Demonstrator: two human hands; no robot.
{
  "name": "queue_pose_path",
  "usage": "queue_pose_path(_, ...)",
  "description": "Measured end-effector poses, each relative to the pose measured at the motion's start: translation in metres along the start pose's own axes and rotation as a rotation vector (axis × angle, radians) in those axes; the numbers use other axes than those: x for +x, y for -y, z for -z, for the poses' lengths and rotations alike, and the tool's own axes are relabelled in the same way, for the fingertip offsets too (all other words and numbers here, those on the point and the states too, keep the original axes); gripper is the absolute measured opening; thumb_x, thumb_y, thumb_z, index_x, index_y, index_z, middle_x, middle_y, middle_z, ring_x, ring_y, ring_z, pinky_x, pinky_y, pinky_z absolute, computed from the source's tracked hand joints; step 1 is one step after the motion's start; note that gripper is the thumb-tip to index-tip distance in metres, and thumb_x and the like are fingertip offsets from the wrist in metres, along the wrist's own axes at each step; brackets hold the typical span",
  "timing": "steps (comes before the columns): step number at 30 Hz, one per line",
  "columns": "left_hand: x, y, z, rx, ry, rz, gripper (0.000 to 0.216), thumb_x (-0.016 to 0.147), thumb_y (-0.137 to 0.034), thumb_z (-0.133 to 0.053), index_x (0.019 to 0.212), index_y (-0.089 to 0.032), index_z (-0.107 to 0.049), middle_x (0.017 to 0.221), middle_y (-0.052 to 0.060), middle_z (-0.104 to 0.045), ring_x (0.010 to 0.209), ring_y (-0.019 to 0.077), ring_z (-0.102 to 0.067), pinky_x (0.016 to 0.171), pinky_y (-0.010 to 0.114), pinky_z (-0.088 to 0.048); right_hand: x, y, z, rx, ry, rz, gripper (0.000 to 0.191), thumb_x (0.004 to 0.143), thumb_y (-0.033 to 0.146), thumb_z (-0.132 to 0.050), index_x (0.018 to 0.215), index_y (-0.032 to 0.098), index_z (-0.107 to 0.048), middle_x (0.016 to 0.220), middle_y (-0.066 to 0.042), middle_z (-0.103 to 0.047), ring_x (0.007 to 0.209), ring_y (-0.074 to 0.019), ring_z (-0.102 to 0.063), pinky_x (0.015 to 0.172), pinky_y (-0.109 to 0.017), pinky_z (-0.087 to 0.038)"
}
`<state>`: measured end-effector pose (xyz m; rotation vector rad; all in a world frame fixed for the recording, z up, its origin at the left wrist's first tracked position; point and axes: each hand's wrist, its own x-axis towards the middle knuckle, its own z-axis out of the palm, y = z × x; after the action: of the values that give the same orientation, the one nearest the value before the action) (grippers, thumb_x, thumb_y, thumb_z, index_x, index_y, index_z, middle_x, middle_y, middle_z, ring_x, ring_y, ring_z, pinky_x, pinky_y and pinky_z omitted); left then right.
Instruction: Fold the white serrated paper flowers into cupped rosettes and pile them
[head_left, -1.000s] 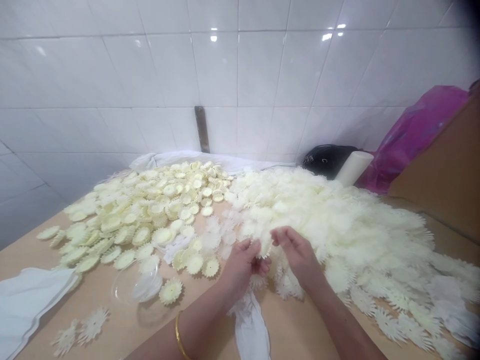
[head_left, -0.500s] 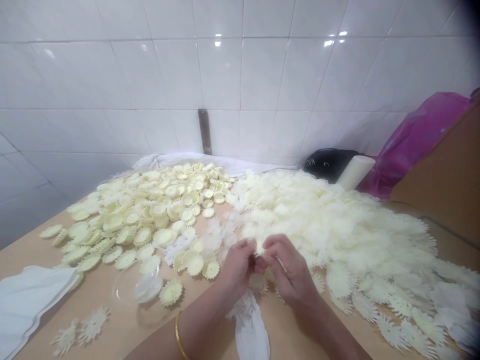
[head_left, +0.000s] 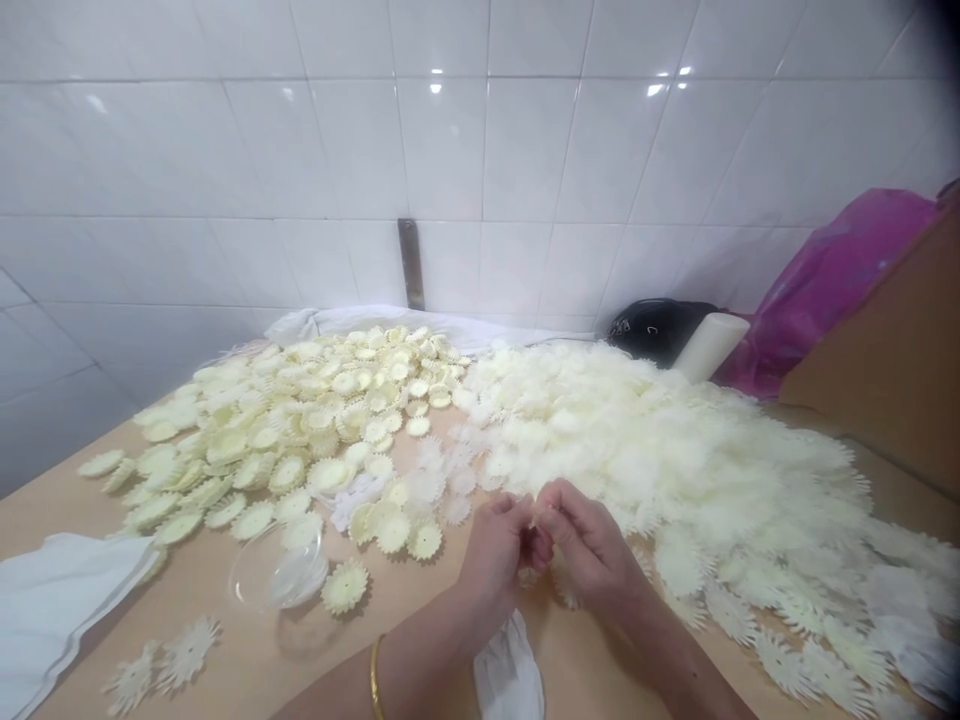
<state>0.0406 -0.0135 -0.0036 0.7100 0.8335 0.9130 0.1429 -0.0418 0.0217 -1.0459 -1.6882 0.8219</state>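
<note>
Leftmost, eight-to-nine o'clock: heaped pale-yellow scalloped discs. Six, five: left hand, right hand, fingertips pinching one barely visible pale piece; remotely, I judge it fingertip work, next needing light pressure. Four: thin cream toothed discs, heaped.

On the table, cups lie heaped left, discs right, a sheet behind both, a bar at the wall behind the cups. Back right, a roll stands between a bag and plastic, with a box farther right. A dish lies before the cups, a cloth left of it. The left hand and right hand meet before the discs.
</note>
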Motion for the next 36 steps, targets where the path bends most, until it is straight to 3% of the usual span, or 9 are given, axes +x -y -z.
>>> queue_pose_path(4,0.000,0.003,-0.002,-0.079,-0.031,0.091,0.012,0.057,-0.008,-0.051,0.054,-0.016,-0.042,0.042,-0.003,-0.044,0.036,0.0065,-0.039,0.037,0.018,-0.025,0.000,0.002,-0.003,-0.023,0.014,-0.006,0.028,0.088,0.031,-0.035,0.063,0.019,-0.039,0.056,0.002,-0.044,0.053,-0.0105,-0.043,0.050,-0.024,-0.034)
queue_pose_path(10,0.009,-0.013,0.003,-0.202,-0.238,0.242,0.019,0.070,-0.015,-0.047,0.053,-0.016,-0.040,0.044,-0.002,-0.043,0.039,0.0071,-0.042,0.043,0.020,-0.035,-0.006,0.025,-0.004,0.357,0.093,-0.027,0.028,0.087,0.036,-0.035,0.065,0.020,-0.038,0.049,0.006,-0.035,0.044,-0.0085,-0.035,0.045,-0.022,-0.031)
queue_pose_path(12,0.007,-0.016,0.003,-0.200,-0.181,0.211,0.019,0.072,-0.019,-0.051,0.056,-0.015,-0.042,0.045,-0.002,-0.044,0.040,0.0068,-0.043,0.044,0.019,-0.036,-0.005,0.028,-0.002,0.266,0.071,-0.022,0.029,0.086,0.037,-0.037,0.064,0.020,-0.040,0.050,0.004,-0.039,0.045,-0.0090,-0.038,0.045,-0.022,-0.031)
queue_pose_path(15,0.002,-0.016,0.000,-0.124,0.011,0.197,0.012,0.071,-0.019,-0.056,0.065,-0.014,-0.047,0.048,-0.001,-0.049,0.040,0.0060,-0.043,0.041,0.017,-0.032,0.001,0.020,0.005,0.093,-0.077,-0.118,0.032,0.086,0.041,-0.035,0.066,0.019,-0.045,0.046,0.004,-0.040,0.042,-0.0093,-0.039,0.042,-0.022,-0.030)
queue_pose_path(18,-0.001,-0.014,0.000,-0.012,0.030,0.141,0.012,0.071,-0.021,-0.056,0.070,-0.015,-0.046,0.053,0.002,-0.055,0.041,0.0061,-0.045,0.041,0.017,-0.032,0.005,0.006,0.014,-0.106,-0.289,-0.224,0.032,0.085,0.043,-0.036,0.071,0.018,-0.051,0.043,0.007,-0.030,0.038,-0.0084,-0.030,0.040,-0.022,-0.026)
queue_pose_path(20,-0.001,-0.013,0.002,0.039,0.049,0.075,0.015,0.070,-0.023,-0.058,0.071,-0.015,-0.046,0.055,0.002,-0.056,0.042,0.0064,-0.046,0.042,0.017,-0.033,0.007,-0.002,0.019,-0.256,-0.347,-0.247,0.032,0.084,0.042,-0.038,0.068,0.018,-0.052,0.045,0.007,-0.027,0.040,-0.0087,-0.029,0.041,-0.022,-0.026)
queue_pose_path(26,-0.003,-0.010,0.005,0.193,0.064,-0.051,0.023,0.069,-0.031,-0.060,0.066,-0.016,-0.043,0.050,-0.002,-0.052,0.041,0.0060,-0.043,0.042,0.018,-0.031,0.008,-0.010,0.020,-0.508,-0.339,-0.076,0.031,0.084,0.035,-0.041,0.059,0.018,-0.047,0.068,-0.002,-0.052,0.067,-0.0148,-0.048,0.063,-0.027,-0.037)
queue_pose_path(32,-0.003,-0.006,0.007,0.262,0.045,-0.118,0.032,0.071,-0.042,-0.056,0.060,-0.018,-0.039,0.044,-0.006,-0.043,0.035,0.0037,-0.032,0.037,0.018,-0.023,0.008,-0.002,0.019,-0.270,-0.217,-0.172,0.029,0.084,0.038,-0.040,0.066,0.018,-0.052,0.061,0.000,-0.052,0.061,-0.0136,-0.049,0.059,-0.025,-0.039)
queue_pose_path(36,-0.004,-0.007,0.007,0.259,0.031,-0.095,0.033,0.069,-0.046,-0.057,0.063,-0.017,-0.043,0.041,-0.007,-0.038,0.034,0.0034,-0.028,0.035,0.018,-0.018,0.008,-0.002,0.017,-0.067,-0.134,-0.221,0.024,0.080,0.039,-0.048,0.077,0.017,-0.056,0.073,-0.002,-0.059,0.071,-0.0154,-0.054,0.067,-0.027,-0.043)
